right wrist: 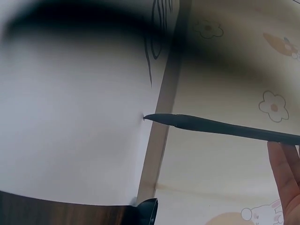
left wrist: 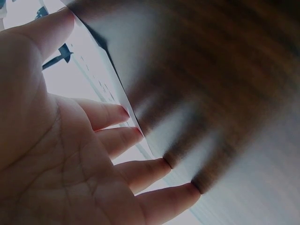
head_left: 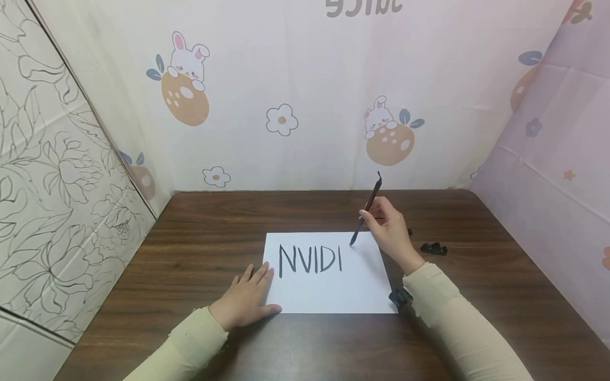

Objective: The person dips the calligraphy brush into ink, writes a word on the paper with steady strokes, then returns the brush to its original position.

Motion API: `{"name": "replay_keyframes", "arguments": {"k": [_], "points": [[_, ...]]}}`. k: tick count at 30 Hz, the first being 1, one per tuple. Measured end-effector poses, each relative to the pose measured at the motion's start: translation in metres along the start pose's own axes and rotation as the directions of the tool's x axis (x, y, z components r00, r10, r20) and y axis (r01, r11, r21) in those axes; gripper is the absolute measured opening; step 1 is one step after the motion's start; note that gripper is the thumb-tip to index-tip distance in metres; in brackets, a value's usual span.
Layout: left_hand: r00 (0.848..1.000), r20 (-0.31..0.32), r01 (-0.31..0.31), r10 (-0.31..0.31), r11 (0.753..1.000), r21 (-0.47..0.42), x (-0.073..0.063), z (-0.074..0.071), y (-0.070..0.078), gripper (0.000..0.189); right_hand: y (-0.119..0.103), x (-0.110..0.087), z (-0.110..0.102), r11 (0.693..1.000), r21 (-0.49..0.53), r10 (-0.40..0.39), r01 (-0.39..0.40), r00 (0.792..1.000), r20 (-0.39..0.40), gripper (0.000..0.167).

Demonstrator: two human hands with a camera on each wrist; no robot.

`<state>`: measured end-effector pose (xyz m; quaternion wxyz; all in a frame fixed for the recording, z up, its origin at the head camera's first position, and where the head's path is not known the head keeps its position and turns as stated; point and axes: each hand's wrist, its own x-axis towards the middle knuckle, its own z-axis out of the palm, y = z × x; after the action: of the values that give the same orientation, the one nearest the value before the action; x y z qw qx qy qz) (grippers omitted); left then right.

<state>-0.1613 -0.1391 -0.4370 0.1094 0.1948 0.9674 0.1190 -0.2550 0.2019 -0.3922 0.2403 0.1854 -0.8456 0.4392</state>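
Observation:
A white sheet of paper (head_left: 329, 296) lies on the wooden table, with the letters NVIDI (head_left: 310, 259) in dark strokes across its upper part. My left hand (head_left: 245, 299) rests at its left edge, fingers spread and fairly straight; the left wrist view shows the palm (left wrist: 61, 154) and fingertips along the paper's border. Between thumb and fingers, my right hand (head_left: 388, 227) pinches a dark writing brush (head_left: 373, 196), held tilted over the paper's upper right. In the right wrist view the brush (right wrist: 201, 124) has its pointed tip right at the paper, beside the last stroke.
A small black notched rest (head_left: 433, 248) lies on the table right of the right hand. A black object (head_left: 400, 297) by the right sleeve overlaps the paper's lower right corner. Behind the table (head_left: 214, 222) hangs a printed curtain (head_left: 324, 63); patterned panels stand at both sides.

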Motion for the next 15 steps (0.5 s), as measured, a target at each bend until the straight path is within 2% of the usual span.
{"name": "replay_keyframes", "arguments": {"k": [15], "points": [[1.0, 0.0, -0.003, 0.003, 1.0, 0.01, 0.0007, -0.0006, -0.0005, 0.089, -0.0018, -0.0043, 0.0024, 1.0, -0.003, -0.006, 0.006, 1.0, 0.02, 0.018]]}}
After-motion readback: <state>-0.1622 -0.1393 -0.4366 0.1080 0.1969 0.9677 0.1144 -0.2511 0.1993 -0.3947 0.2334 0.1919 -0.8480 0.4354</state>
